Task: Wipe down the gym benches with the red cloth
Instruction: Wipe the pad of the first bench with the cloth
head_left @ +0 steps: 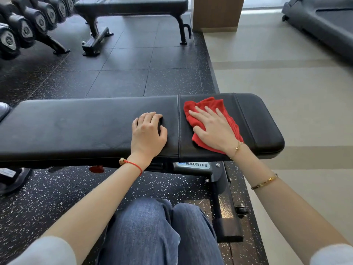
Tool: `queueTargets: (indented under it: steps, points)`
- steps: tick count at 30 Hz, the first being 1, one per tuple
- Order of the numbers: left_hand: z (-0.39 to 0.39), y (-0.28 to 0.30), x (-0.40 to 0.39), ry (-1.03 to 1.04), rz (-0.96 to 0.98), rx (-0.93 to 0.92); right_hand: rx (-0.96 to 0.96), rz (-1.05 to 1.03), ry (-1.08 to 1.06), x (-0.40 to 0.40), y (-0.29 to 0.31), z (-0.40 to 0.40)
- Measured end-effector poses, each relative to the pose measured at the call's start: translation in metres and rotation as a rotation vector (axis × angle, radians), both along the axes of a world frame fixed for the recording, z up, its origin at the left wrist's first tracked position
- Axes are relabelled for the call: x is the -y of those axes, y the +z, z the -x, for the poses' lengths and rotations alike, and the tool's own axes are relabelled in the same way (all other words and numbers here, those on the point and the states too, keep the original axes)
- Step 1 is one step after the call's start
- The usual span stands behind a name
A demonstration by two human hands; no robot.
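From the head camera, the right hand (212, 127) lies flat with fingers spread on the red cloth (208, 108), pressing it onto the short seat pad at the right end of the near bench (76, 127), likely to keep the whole cloth in contact while wiping. The left hand (148, 131) rests on the long pad just beside it, fingers loosely curled and holding nothing, apparently as a brace. A second bench (133, 4) stands well apart, beside a dumbbell rack (28, 25).
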State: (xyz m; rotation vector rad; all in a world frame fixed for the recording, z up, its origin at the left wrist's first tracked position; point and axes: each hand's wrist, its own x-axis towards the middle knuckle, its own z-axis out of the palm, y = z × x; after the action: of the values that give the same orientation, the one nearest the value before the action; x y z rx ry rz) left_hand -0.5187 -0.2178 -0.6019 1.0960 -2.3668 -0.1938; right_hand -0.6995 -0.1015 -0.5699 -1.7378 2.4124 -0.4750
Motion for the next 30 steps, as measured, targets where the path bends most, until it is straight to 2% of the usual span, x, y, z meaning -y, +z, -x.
queueTargets:
  steps: [6,10,13,16,19,26,30]
  points:
    - [0.000,0.000,-0.001,0.003,-0.009,0.011,0.076,0.062,0.010,-0.008,0.001,0.003]
    - [0.000,0.001,0.000,0.006,-0.008,0.014,0.041,0.131,-0.206,-0.010,0.002,0.003]
    - [-0.001,0.000,0.000,0.002,-0.004,0.016,0.043,0.026,-0.383,-0.013,0.001,0.006]
    - [-0.001,0.000,0.000,0.000,-0.008,0.021,0.090,-0.009,-0.458,-0.014,0.001,0.009]
    - [-0.001,-0.001,0.000,0.000,-0.007,0.034,0.130,0.039,-0.483,-0.013,0.001,0.008]
    - [0.000,-0.001,0.002,0.002,-0.005,0.046,0.159,0.305,-0.424,-0.007,0.002,0.003]
    - [0.000,-0.003,0.004,0.008,0.007,0.035,0.230,0.327,-0.396,0.000,0.007,0.005]
